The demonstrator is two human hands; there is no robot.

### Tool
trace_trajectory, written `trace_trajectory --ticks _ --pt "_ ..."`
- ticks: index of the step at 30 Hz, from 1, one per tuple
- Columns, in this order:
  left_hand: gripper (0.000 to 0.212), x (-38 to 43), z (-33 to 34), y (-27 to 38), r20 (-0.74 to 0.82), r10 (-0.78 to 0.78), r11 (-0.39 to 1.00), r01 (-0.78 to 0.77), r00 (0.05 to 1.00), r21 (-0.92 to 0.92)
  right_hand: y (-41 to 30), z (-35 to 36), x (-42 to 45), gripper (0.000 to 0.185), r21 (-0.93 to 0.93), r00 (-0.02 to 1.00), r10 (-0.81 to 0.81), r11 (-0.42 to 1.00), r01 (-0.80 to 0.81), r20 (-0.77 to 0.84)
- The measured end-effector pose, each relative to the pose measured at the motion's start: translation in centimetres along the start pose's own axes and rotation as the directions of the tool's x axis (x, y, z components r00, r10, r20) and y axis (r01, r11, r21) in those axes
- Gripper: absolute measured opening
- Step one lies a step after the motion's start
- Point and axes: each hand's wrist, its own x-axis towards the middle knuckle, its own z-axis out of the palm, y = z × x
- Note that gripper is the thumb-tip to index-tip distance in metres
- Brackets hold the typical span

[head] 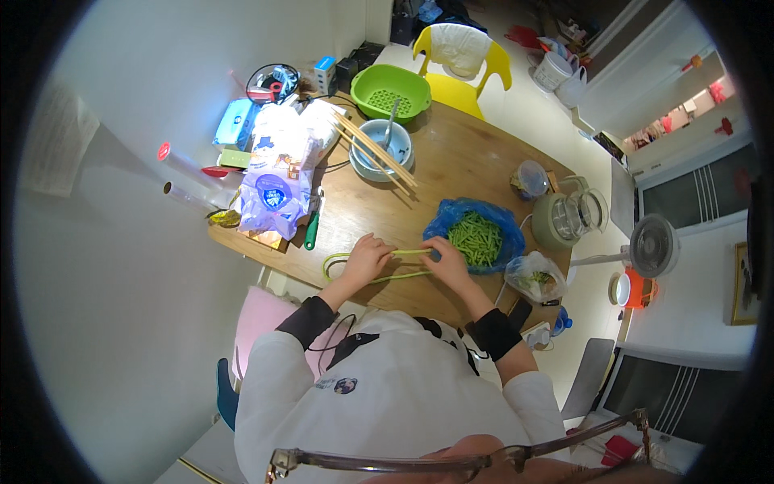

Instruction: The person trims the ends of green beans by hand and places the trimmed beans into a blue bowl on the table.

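Near the table's front edge, my left hand [364,260] and my right hand [448,265] pinch a long green bean [410,251] stretched between them. More of the bean strand loops past my left hand and bends back below both hands; I cannot tell whether it is one bean or two. Right beside my right hand sits an open blue plastic bag [440,219] filled with short cut pieces of green bean [474,239]. To its right, a clear plastic bag [525,279] holds some green scraps.
On the wooden table [459,157] stand a bowl [370,172] with chopsticks [363,142] across it, a green colander [390,85], an electric kettle [553,221] and a lidded tub [532,179]. A green-handled peeler or knife [312,230] lies beside purple-white packages [275,193].
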Motion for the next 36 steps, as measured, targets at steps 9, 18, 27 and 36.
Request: trace_trajectory --ticks 9,18,27,36 --pt "0.023 1.0 0.7 2.8 0.052 0.077 0.993 -0.072 0.996 -0.094 1.9 1.1 -0.1 0.012 -0.098 0.989 -0.147 0.984 0.147 0.012" --pt "0.013 1.9 2.7 3.3 0.195 0.035 0.999 -0.031 0.98 -0.026 2.3 -0.1 -1.8 0.013 -0.297 0.965 -0.254 0.918 0.263 0.069" --pt "0.012 3.1 4.8 3.6 0.35 -0.079 0.902 0.216 0.934 -0.374 4.4 0.0 -3.7 0.016 -0.235 0.971 -0.229 0.949 0.209 -0.062" --pt "0.009 5.7 4.4 2.6 0.624 -0.08 0.668 0.506 0.778 -0.545 4.6 -1.0 -6.7 0.015 0.006 0.945 -0.087 0.996 0.094 -0.314"
